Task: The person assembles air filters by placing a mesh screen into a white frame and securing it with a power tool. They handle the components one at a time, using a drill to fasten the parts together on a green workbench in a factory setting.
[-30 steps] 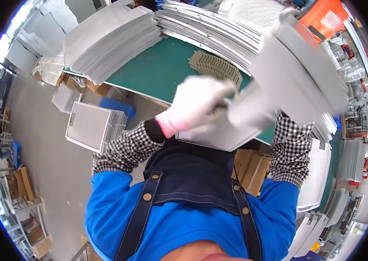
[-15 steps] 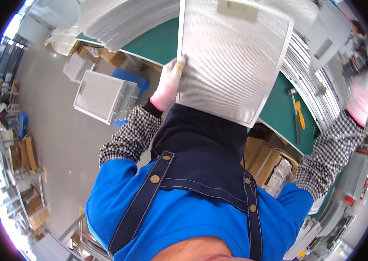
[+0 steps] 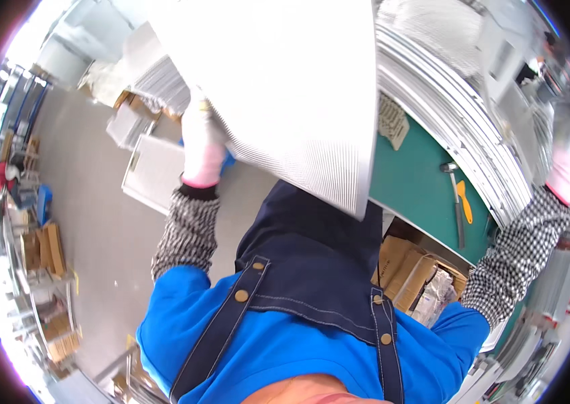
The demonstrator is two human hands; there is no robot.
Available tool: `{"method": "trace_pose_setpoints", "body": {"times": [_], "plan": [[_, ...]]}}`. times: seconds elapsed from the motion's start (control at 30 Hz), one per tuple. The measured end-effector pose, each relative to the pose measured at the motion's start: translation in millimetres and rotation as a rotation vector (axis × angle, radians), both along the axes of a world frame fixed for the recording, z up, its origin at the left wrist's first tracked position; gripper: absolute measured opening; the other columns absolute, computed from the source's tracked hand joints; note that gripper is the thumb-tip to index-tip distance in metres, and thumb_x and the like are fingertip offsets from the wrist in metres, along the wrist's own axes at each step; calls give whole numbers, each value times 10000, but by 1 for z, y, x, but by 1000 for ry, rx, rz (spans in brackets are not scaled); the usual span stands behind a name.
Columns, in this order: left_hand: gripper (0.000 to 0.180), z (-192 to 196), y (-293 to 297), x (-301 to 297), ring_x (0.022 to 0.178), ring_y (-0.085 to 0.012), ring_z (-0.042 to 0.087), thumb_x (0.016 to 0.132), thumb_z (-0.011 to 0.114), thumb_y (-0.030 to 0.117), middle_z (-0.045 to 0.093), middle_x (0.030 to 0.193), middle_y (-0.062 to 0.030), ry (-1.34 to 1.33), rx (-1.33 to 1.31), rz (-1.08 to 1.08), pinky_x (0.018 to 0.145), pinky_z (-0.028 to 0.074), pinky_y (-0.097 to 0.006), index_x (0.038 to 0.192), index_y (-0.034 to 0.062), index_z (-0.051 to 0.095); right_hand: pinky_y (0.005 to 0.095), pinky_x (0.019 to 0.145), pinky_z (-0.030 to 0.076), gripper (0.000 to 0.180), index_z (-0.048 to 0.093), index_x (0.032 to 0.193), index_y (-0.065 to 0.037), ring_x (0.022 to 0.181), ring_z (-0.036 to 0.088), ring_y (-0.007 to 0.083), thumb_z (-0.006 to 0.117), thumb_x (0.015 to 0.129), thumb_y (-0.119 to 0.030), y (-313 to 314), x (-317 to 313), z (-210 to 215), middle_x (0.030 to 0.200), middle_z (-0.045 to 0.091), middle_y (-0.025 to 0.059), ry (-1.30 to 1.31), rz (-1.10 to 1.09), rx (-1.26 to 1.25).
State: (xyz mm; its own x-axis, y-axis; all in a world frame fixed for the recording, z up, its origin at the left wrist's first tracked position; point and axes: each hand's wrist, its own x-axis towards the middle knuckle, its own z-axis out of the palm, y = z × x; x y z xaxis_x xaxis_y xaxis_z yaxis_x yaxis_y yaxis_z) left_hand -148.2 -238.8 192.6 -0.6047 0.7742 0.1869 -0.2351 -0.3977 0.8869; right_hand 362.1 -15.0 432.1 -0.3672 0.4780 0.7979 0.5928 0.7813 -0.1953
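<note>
A person in white gloves is lifting a large ribbed metal mesh panel point(image 3: 291, 87) close to the camera. The left hand point(image 3: 203, 145) is clenching its left edge, steadying it. The right hand point(image 3: 564, 161) is reaching across stacked panels point(image 3: 460, 128) beside the green desk point(image 3: 419, 188); its grip cannot be told.

Grey floor point(image 3: 96, 222), green workbench point(image 3: 419, 188), cardboard boxes point(image 3: 409, 276) beneath, bright daylight.

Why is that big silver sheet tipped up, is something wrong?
The mesh panel is tilted because the left hand holds it by its edge, off the green table. The right hand reaches to stacked panels. A hammer lies flat. Nothing looks spilled or broken.
</note>
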Motion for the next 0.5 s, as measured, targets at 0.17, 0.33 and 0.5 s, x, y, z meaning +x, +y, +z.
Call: {"method": "trace_pose_setpoints", "body": {"times": [0.17,0.33,0.5], "plan": [[508,38,-28,-7,1017,-150,611,1026,604,393,670,1148,-87,301,-48,169,930,486,-300,1264,-56,612,370,1151,359,489,475,1478,-1,1361,501,273,532,1043,-215,93,163,-72,1473,534,177,-83,-288,-191],[453,36,-12,-12,974,-117,597,1000,661,347,665,1096,-47,71,70,118,882,486,-270,1241,-35,630,410,1155,347,730,414,1498,34,1390,464,356,616,978,-437,108,319,-136,1508,470,252,-113,-895,-362],[378,37,-11,-19,1037,-111,599,1040,591,297,663,1158,-31,43,30,101,924,482,-277,1265,-6,621,416,1074,422,758,494,1353,156,1254,572,402,595,958,-483,105,316,-201,1344,586,314,-30,-887,-651]]}}
